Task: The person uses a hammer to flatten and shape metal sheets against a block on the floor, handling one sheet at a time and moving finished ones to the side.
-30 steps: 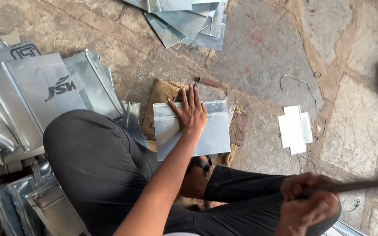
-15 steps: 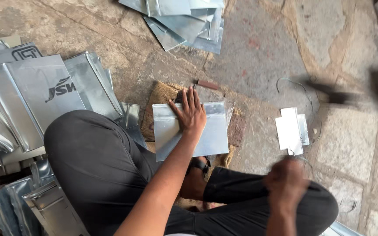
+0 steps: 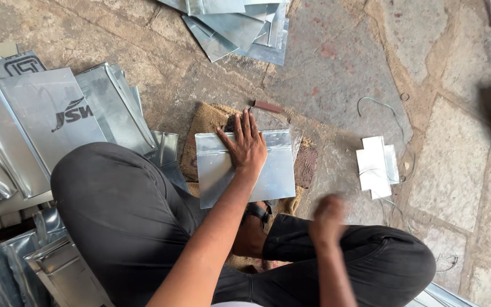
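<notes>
Several shiny folded metal sheets (image 3: 41, 125) lie stacked left of the flat rectangular tin sheet (image 3: 245, 167), which rests on a coarse brown sack (image 3: 203, 128) over the rough stone floor (image 3: 336, 68). The left hand (image 3: 246, 145) lies flat on this sheet, fingers spread, gripping nothing. Right of the sheet and nearer the person, the right hand (image 3: 326, 219) is blurred above the dark trouser leg; its grip cannot be told. Farther right lie small pale metal offcuts (image 3: 376, 165) amid thin wire.
</notes>
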